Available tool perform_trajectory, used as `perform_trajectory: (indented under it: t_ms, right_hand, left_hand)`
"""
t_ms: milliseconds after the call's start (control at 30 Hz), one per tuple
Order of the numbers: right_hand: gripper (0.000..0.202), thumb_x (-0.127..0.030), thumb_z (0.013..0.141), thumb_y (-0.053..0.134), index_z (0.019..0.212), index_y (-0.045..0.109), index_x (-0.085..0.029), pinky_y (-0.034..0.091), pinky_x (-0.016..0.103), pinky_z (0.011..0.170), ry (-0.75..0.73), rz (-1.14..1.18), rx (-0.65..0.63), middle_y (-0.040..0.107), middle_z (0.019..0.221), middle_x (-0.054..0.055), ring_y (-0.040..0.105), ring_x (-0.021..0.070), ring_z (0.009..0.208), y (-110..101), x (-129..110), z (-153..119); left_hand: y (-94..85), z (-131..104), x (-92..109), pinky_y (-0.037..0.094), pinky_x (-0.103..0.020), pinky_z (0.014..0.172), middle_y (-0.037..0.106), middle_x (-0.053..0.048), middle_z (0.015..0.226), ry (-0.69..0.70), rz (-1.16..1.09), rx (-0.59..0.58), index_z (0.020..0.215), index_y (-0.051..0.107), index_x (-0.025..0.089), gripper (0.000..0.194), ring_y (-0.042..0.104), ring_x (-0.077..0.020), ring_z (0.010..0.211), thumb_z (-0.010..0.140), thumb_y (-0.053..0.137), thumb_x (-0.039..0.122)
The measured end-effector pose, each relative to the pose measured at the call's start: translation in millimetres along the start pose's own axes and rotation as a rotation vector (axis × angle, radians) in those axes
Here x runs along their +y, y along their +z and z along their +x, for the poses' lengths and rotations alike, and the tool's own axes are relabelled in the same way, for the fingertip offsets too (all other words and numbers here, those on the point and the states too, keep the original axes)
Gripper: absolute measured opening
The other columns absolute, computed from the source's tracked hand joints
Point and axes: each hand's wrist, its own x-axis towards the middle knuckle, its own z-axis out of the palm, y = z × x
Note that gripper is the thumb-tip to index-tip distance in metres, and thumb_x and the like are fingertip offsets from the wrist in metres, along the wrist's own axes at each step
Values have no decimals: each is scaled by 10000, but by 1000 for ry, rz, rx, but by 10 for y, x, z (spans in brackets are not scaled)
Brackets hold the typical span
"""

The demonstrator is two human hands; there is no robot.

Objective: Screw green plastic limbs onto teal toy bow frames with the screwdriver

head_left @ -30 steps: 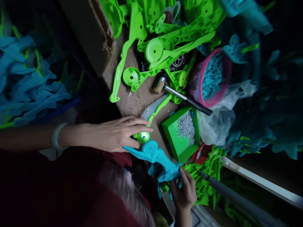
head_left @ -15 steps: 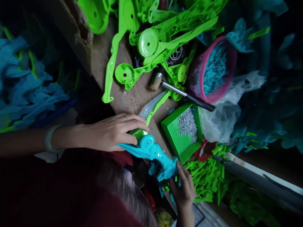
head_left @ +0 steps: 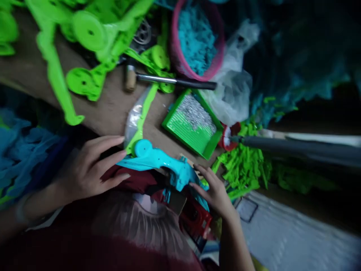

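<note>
A blue moulded plastic part [head_left: 160,158] with a round disc at one end lies across the table's near edge, over a lime-green plastic part [head_left: 143,119] that has a clear curved panel. Its right end is in my right hand [head_left: 214,190], whose fingers curl around it. My left hand [head_left: 96,169] is open at the part's pointed left end, fingers spread, with nothing in them. Whether the left fingertips touch the green part is hard to tell because of blur. Below the blue part, a red device [head_left: 196,218] shows partly.
A hammer [head_left: 169,79] lies behind the green tray [head_left: 183,136] of small silvery metal pieces. Farther back stand a pink basket [head_left: 175,41] of blue pieces and a clear plastic bag [head_left: 231,90]. Lime-green parts [head_left: 56,75] pile up at the left, smaller green pieces [head_left: 248,162] at the right.
My left hand has drawn back leftward from the blue and green parts, and its fingers have spread. My right hand stays at the blue part's end. The view has swung right.
</note>
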Motion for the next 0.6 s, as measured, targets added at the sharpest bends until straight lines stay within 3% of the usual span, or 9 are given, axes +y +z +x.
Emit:
perform_trajectory:
  t_ms: [100,200,300,400,500,600]
  right_hand:
    - [424,-408,902,619,1261,559,-191,552,372,855,201,31,79,667,1115,122,661,234,1004,-128,75,-181]
    - [254,-382,920,587,1057,622,-170,510,313,719,414,-5,286,653,919,72,630,184,792,-161,177,-503]
    - [208,-378,919,588,913,617,-173,449,277,645,531,-21,385,590,789,30,572,161,707,-1,163,-863]
    - [248,-412,893,630,936,621,-168,461,288,696,547,37,353,593,845,49,581,186,795,302,81,-1156]
    - [264,-397,917,600,1034,618,-160,486,302,750,493,170,421,620,907,70,598,193,848,588,59,-1312]
    - [246,-383,930,583,1039,619,-166,491,309,759,397,262,590,637,901,67,605,189,841,744,145,-1334]
  left_hand:
    - [143,45,153,543,-420,961,563,-34,1368,232,40,11,1277,555,320,579,598,-267,1180,757,783,203]
    - [494,290,482,484,-418,1041,582,-92,1382,477,10,-177,1262,611,213,387,558,-272,1263,881,615,140]
    - [974,568,885,445,-475,1082,450,-178,1500,600,22,-349,1356,538,110,442,424,-319,1395,920,475,73]
    - [1365,727,1077,409,-523,1111,384,-214,1531,620,72,-468,1379,513,74,480,359,-358,1429,899,492,52]
    - [1498,773,1074,398,-541,1113,434,-227,1494,625,84,-505,1368,528,85,463,395,-368,1406,905,517,80]
    - [1446,813,1054,396,-566,1100,433,-233,1494,624,87,-514,1389,502,105,478,397,-385,1401,920,559,176]
